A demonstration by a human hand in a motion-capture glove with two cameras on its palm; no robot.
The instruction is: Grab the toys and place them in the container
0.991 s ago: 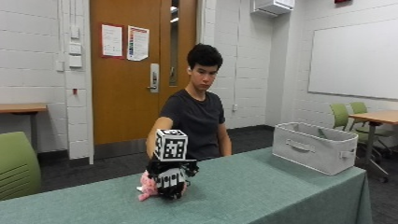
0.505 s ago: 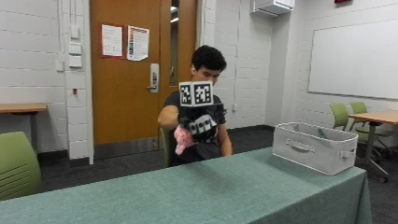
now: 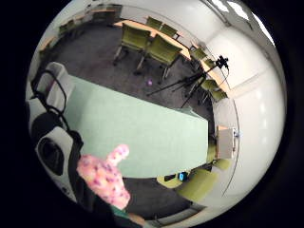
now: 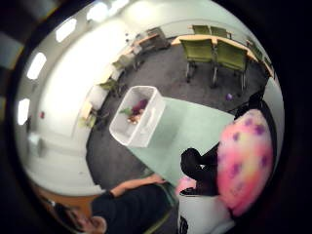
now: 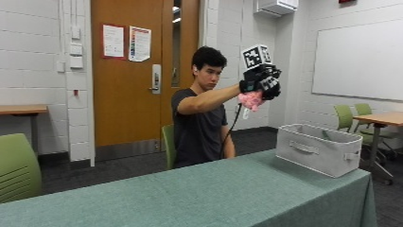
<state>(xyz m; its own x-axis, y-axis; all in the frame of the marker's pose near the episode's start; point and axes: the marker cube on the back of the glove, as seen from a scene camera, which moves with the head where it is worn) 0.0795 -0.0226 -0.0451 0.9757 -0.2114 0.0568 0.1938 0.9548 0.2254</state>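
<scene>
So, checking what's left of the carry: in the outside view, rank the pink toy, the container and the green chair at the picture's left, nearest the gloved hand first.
1. Pink toy, held in the right hand.
2. Container, below, at the table's end.
3. Green chair, far across.

We see the person seated behind the table (image 5: 207, 194), with the right hand (image 5: 261, 82) raised high above the tabletop, gripping the toy (image 5: 252, 100), which hangs just beneath the fingers. The container (image 5: 318, 149) stands on the table at the end toward the whiteboard, well apart from the hand and below it. In the thumb side palm view, the container (image 4: 139, 117) holds other toys (image 4: 135, 109). Chairs (image 3: 152, 47) stand on the floor beyond the table.
</scene>
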